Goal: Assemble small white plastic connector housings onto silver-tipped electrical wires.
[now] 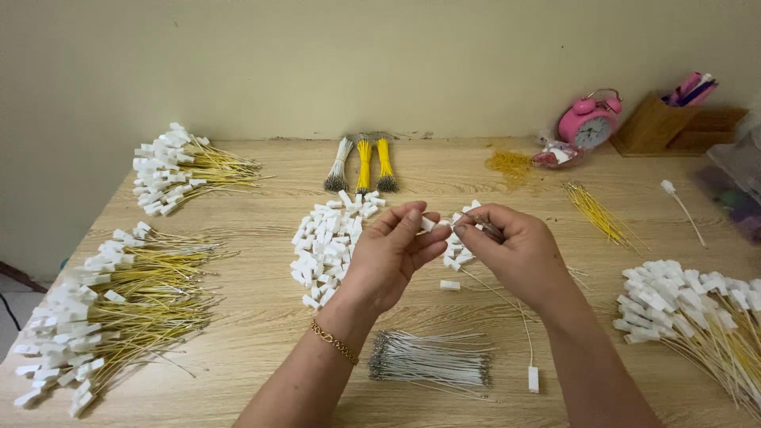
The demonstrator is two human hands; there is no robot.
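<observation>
While left hand (pixel 394 250) fingers pinch a white connector (pixel 428 224), right hand (pixel 515 250) fingers grip a wire (pixel 507 299).

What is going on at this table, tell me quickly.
A person is assembling small wire pieces by hand. The left hand pinches a small white connector, and the right hand holds a thin wire at it; that wire hangs down to another white connector. Loose white connectors lie behind the hands, a bundle of grey wires in front. Finished yellow-wired pieces are piled at left.
</observation>
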